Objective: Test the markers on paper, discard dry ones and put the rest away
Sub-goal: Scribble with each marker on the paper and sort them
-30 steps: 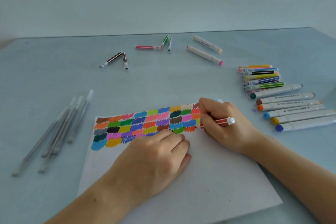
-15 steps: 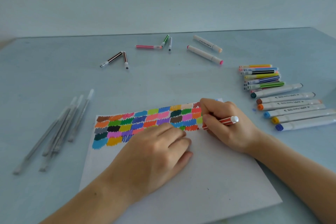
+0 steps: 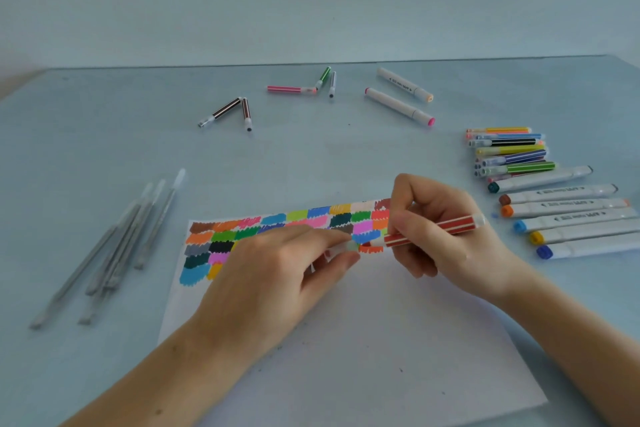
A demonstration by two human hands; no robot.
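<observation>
Paper [image 3: 363, 340], flat and white, lies on the smooth pale-blue table [image 3: 104, 149], its far edge packed with scribbled colour swatches [image 3: 294, 225]. Right hand [image 3: 446, 236] curls fingers round the slim red-and-white striped marker [image 3: 433, 230], held level just above the swatches. Left hand [image 3: 277, 270] pinches a small translucent cap [image 3: 346, 248] at the marker's tip end. Chunky white cylindrical markers [image 3: 568, 215] lie in a row to the right, well apart from both hands.

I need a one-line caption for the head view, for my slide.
Right hand holds a red striped marker over the swatch-filled paper; left hand pinches its cap.
</observation>
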